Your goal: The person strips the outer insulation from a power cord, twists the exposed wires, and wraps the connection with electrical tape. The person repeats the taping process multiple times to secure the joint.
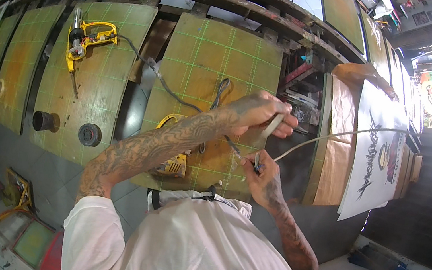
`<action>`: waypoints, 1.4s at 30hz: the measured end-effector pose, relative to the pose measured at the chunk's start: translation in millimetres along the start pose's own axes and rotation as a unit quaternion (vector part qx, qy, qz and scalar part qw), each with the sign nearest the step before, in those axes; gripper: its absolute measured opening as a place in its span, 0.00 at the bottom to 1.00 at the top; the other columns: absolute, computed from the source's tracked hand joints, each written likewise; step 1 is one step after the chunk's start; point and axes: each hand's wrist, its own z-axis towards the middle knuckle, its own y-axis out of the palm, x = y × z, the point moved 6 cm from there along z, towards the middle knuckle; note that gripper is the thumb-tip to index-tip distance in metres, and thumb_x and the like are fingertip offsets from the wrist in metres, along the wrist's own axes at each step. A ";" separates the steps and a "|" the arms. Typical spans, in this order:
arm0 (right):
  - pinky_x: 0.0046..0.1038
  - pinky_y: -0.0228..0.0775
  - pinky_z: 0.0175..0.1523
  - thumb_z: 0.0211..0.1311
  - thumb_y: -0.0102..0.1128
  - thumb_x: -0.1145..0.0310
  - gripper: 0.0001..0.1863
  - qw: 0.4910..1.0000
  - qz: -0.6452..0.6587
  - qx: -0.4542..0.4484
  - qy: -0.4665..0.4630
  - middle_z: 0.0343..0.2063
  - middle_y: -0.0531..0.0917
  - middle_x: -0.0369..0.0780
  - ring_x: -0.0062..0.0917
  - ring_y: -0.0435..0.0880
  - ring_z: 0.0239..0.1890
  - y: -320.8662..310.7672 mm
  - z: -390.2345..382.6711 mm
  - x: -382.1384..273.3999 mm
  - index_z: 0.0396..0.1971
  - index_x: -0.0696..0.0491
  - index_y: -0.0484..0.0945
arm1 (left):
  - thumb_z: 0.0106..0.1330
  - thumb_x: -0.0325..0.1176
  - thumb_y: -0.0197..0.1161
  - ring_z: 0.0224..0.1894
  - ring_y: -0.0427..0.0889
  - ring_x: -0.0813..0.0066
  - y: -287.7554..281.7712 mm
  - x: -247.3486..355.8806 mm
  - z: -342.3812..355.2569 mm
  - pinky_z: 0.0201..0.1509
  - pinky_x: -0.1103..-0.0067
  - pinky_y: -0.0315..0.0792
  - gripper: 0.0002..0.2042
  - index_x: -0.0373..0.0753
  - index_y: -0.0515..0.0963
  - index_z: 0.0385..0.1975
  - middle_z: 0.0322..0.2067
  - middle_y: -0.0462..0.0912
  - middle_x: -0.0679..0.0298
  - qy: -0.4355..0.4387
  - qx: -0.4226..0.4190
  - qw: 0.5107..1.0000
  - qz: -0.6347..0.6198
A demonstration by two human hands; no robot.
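Note:
My left hand (263, 113) is raised over the right side of the middle board, its fingers closed on a pale strip of tape (271, 127) that hangs toward my other hand. Below it, my right hand (263, 179) pinches a dark cable (177, 95) near its end. A light grey cable (337, 134) runs from beside this hand off to the right; I cannot tell how the two meet. The dark cable leads back to an opened yellow heat gun (85, 38) with its metal barrel showing. A yellow casing part (171, 165) lies partly behind my left forearm.
Green-lined wooden boards (225, 50) stand in a row with gaps between them. A dark ring-shaped part (90, 135) and a black cylinder (45, 121) rest on the left board. Brown paper (337, 145) and a printed white sheet (376, 157) lie at right.

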 end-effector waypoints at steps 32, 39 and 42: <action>0.29 0.74 0.33 0.67 0.68 0.69 0.09 0.998 -0.009 0.058 0.017 0.25 0.85 0.43 0.20 0.82 0.24 -40.9 -10.8 -49.8 0.35 0.60 0.81 | 0.70 0.52 0.70 0.41 0.89 0.73 -34.7 -84.4 60.3 0.42 0.77 0.82 0.25 0.29 0.86 0.42 0.39 0.90 0.57 -0.157 -0.135 0.924 0.321; 0.23 0.68 0.23 0.66 0.69 0.68 0.10 0.987 0.093 0.059 0.114 0.23 0.82 0.35 0.14 0.76 0.20 -57.0 -1.3 -43.7 0.34 0.59 0.81 | 0.75 0.53 0.62 0.34 0.87 0.75 -33.3 -3.2 7.6 0.37 0.77 0.80 0.25 0.31 0.86 0.42 0.35 0.89 0.58 0.138 0.061 0.889 0.433; 0.21 0.67 0.22 0.68 0.68 0.68 0.09 0.987 0.108 0.056 0.101 0.22 0.81 0.34 0.12 0.74 0.20 -50.8 7.8 -53.3 0.34 0.59 0.81 | 0.72 0.42 0.67 0.31 0.84 0.71 -49.1 19.2 -59.5 0.35 0.74 0.77 0.14 0.36 0.82 0.39 0.30 0.84 0.60 0.459 0.303 0.744 0.381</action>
